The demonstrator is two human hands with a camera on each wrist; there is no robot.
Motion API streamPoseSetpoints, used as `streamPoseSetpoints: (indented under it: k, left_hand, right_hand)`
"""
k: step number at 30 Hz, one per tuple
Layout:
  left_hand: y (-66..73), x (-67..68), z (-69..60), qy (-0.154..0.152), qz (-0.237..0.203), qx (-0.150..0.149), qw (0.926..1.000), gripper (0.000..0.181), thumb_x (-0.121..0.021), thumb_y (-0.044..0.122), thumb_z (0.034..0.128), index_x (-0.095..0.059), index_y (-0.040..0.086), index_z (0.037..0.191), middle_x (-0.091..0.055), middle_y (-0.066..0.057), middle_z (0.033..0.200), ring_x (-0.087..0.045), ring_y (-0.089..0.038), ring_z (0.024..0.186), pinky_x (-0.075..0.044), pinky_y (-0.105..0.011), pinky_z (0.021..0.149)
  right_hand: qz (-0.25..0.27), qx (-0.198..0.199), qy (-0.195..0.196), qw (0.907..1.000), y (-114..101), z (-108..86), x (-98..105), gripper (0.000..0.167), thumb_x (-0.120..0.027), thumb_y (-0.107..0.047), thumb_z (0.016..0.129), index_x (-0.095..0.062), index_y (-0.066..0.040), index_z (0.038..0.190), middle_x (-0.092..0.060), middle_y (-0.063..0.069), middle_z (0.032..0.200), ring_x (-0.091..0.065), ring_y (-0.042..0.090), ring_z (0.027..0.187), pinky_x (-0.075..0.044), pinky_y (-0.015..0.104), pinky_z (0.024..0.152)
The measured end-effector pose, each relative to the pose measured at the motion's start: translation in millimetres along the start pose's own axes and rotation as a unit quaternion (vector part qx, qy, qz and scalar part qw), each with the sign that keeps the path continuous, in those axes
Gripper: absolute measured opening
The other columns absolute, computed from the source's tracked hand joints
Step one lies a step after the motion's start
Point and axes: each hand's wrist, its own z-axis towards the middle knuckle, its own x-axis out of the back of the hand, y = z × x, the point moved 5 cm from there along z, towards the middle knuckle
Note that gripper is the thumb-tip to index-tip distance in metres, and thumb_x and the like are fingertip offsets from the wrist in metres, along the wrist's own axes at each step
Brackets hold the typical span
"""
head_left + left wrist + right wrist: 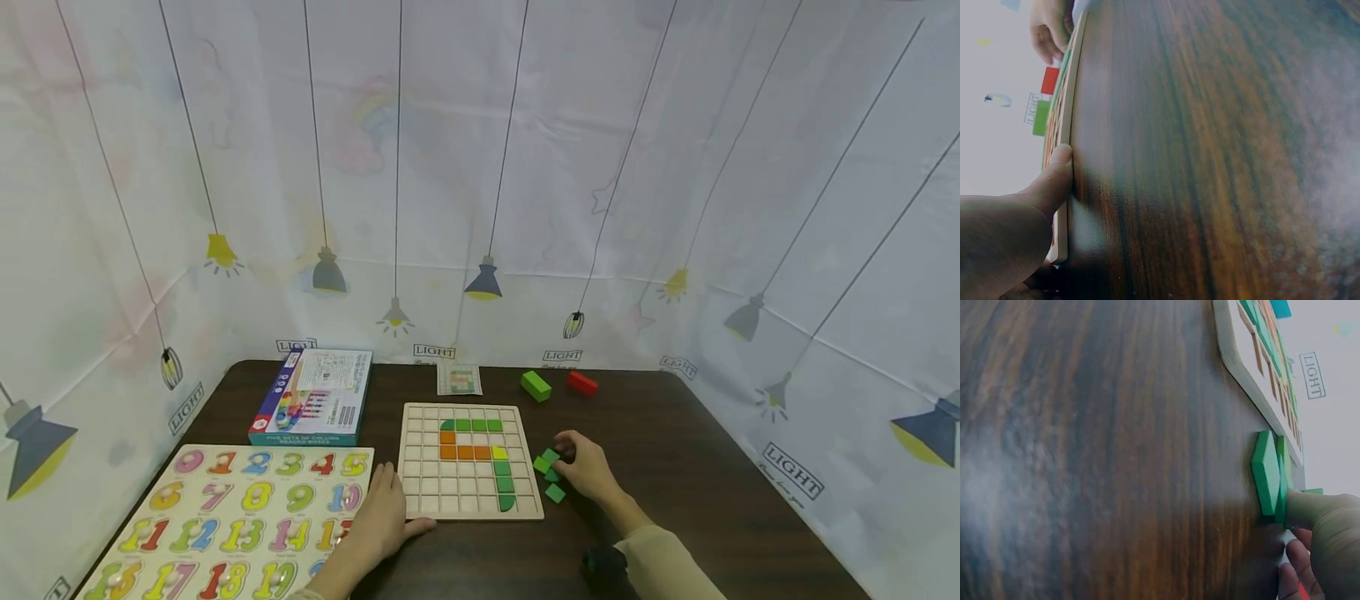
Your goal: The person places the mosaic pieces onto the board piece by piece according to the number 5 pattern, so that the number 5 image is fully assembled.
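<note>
A square wooden grid board (pixel 420 483) lies on the table, with green, orange and yellow tiles (pixel 465 452) set in some of its cells. My left hand (pixel 384 512) rests along its left side, fingers extended, and its thumb (pixel 1057 178) touches the near edge. Off the board's right side lie several loose green tiles (pixel 555 493). My right hand (pixel 588 471) is at these tiles with bent fingers. In the right wrist view its thumb (pixel 1304 509) touches or nearly touches a green tile (pixel 1266 474); the fingertips are partly hidden, so a pinch cannot be confirmed.
A number puzzle board (pixel 232 500) lies at the left, below a boxed toy set (pixel 311 396). At the back are a small pattern card (pixel 459 380), a green block (pixel 536 386) and a red block (pixel 582 383). A printed curtain (pixel 480 167) stands behind the table.
</note>
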Motion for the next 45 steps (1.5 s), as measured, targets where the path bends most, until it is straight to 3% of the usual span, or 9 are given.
streamPoseSetpoints:
  k: [7,14,22,29,34,45]
  left_hand:
    - [0.1,-3.7,-5.0,-0.009,-0.004,0.007,0.9999,0.097,-0.072,0.051,0.0761,-0.039,-0.027,0.123,-0.034,-0.043,0.132,-0.03,-0.051,0.129,-0.031,-0.05,0.106]
    - [3.5,-6.1,-4.9,-0.012,-0.018,0.002,0.9998,0.096,-0.073,0.048,0.076,-0.039,-0.028,0.123,-0.034,-0.044,0.132,-0.029,-0.052,0.129,-0.03,-0.052,0.106]
    - [2.7,-3.6,-0.7,-0.016,-0.017,0.013,0.9996,0.096,-0.073,0.049,0.0765,-0.039,-0.026,0.125,-0.033,-0.041,0.135,-0.027,-0.05,0.131,-0.029,-0.05,0.107]
    - [3.2,-0.6,0.0,-0.017,-0.008,0.01,0.9998,0.095,-0.073,0.049,0.0767,-0.04,-0.026,0.124,-0.033,-0.042,0.134,-0.028,-0.049,0.131,-0.028,-0.049,0.108]
    - [2.6,0.6,0.2,-0.016,-0.008,0.013,0.9998,0.095,-0.073,0.049,0.0764,-0.04,-0.026,0.124,-0.033,-0.042,0.134,-0.028,-0.049,0.131,-0.029,-0.049,0.108]
    - [0.7,2.0,-0.7,-0.011,-0.006,0.017,0.9998,0.096,-0.074,0.05,0.0754,-0.04,-0.026,0.125,-0.034,-0.041,0.134,-0.028,-0.049,0.13,-0.03,-0.049,0.107]
  right_hand:
    - [-0.001,-0.005,0.005,1.0,5,-1.9,-5,0.033,-0.071,0.004,0.077,-0.062,0.001,0.109,-0.065,0.009,0.093,-0.062,0.025,0.087,-0.052,0.041,0.074]
    - [-0.007,0.007,0.035,0.9993,11,-8.3,3,0.032,-0.069,0.008,0.077,-0.062,0.002,0.107,-0.067,0.008,0.091,-0.062,0.024,0.084,-0.052,0.039,0.07]
    - [0.029,0.054,0.03,0.9977,-19,-6.2,-2,0.033,-0.07,0.007,0.077,-0.062,0.0,0.108,-0.067,0.007,0.092,-0.062,0.021,0.083,-0.053,0.035,0.068]
    - [0.072,0.095,-0.032,0.9924,-57,-7.8,-18,0.035,-0.071,0.006,0.078,-0.061,0.0,0.111,-0.065,0.005,0.094,-0.062,0.018,0.084,-0.055,0.037,0.071]
    - [0.093,0.137,-0.081,0.9828,-79,-13.1,-29,0.035,-0.067,0.006,0.08,-0.059,0.002,0.113,-0.065,0.008,0.096,-0.062,0.023,0.087,-0.056,0.04,0.071]
    - [0.093,0.178,-0.163,0.9659,-97,-26.0,-45,0.035,-0.07,0.004,0.079,-0.059,0.003,0.113,-0.066,0.006,0.096,-0.063,0.02,0.088,-0.056,0.034,0.071]
